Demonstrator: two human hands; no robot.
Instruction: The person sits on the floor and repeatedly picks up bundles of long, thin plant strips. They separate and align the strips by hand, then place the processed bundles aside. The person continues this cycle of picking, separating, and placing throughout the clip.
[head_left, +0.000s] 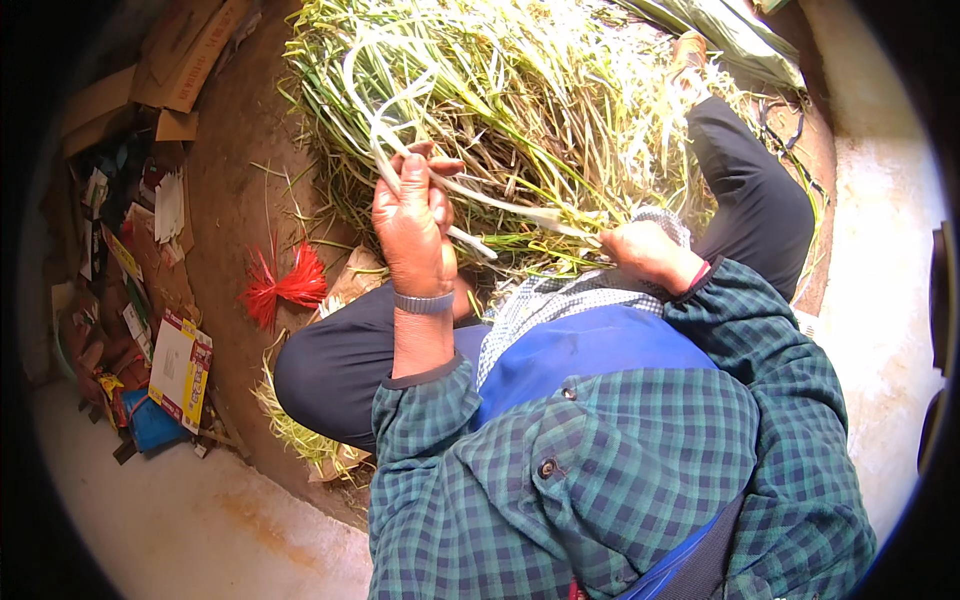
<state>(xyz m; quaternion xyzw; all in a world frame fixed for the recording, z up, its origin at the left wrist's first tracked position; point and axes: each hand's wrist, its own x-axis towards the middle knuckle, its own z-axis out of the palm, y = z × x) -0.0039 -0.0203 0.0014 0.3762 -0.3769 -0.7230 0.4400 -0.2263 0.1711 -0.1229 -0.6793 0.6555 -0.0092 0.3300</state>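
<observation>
A large heap of long, thin-leaved green plants (480, 90), browned in places, lies on the floor before me. My left hand (416, 206) is raised at the near left edge of the heap, its thumb and fingers closed on a few pale stalks (469, 241). Their light leaves loop up above the fingers. From near that hand a whitish strand (517, 204) runs to my right hand (645, 251). The right fingertips pinch its end, low over my lap. The right fingers are partly hidden behind the hand's back.
Left of my knee a tied bunch of red plastic strips (285, 283) lies on the brown floor. Cut greens (300, 420) lie behind that knee. Cardboard boxes (169, 67), a printed carton (180, 367) and a blue container (154, 420) crowd the left wall. A pale sack (720, 37) lies upper right.
</observation>
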